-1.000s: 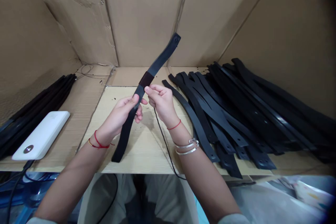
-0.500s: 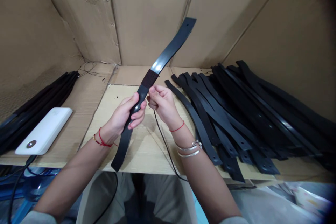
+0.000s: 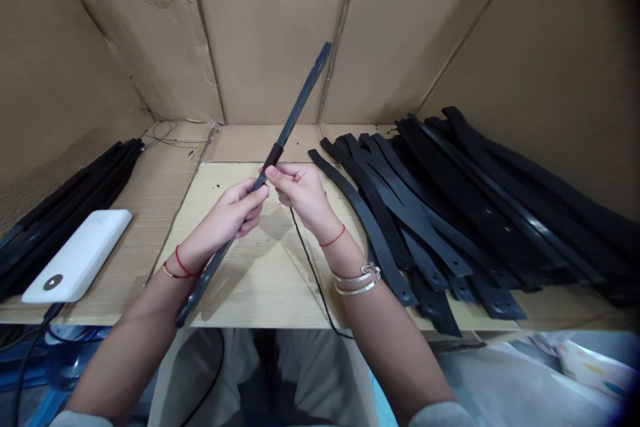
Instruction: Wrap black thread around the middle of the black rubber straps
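Both hands hold one long black strap (image 3: 299,101) slanted above the wooden board (image 3: 260,280). It is turned edge-on, its far end up by the cardboard wall and its near end over the board's front edge. A dark brown thread wrapping (image 3: 273,155) sits on it just beyond the fingers. My left hand (image 3: 231,213) is closed round the strap below the wrapping. My right hand (image 3: 299,191) pinches it at the wrapping, and a thin black thread (image 3: 310,263) hangs from that hand across the board.
A big heap of black straps (image 3: 450,207) covers the right side. A smaller bundle of black straps (image 3: 65,203) lies at the left, with a white power bank (image 3: 77,255) beside it. Cardboard walls (image 3: 265,33) close in the back and sides.
The strap has been rolled from flat-side-up to edge-on, and its near end has dropped further toward me. Both hands have kept their hold near the wrapping.
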Available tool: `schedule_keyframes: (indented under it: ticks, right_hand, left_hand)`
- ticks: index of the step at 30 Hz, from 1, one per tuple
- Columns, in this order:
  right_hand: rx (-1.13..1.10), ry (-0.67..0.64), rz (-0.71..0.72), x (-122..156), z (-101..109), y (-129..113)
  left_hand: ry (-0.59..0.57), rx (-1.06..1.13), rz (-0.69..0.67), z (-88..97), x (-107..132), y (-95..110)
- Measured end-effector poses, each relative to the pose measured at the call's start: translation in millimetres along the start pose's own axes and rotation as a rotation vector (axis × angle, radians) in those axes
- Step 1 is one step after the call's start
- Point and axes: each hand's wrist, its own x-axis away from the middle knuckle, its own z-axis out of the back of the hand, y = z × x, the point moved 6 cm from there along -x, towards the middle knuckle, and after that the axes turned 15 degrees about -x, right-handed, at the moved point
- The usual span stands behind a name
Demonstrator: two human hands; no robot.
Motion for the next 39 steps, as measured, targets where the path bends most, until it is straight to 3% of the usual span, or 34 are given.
schedule_keyframes:
  ticks: [13,20,23,26,34,39]
  right_hand:
    - [-0.009,-0.051,0.090,1,-3,-2]
    - [-0.209,-0.204,-0.162,8,-13,14]
    - [-0.215,-0.229,-0.173,9,-13,16]
    - [-0.202,-0.206,-0.129,7,-9,12]
    - [-0.139,-0.048,-0.089,1,4,3]
    - [-0.125,-0.060,-0.094,1,2,3]
  left_hand:
    - [-0.370,0.511,0.046,-9.8,3,2]
    - [-0.538,0.659,0.108,-15.5,10,-4]
    - [-0.573,0.609,0.101,-18.3,11,-4]
    - [-0.498,0.448,0.061,-17.1,11,-1]
    - [-0.064,-0.274,-0.043,-4.0,-2,-5]
    - [0.066,-0.239,-0.076,-2.1,-2,-3]
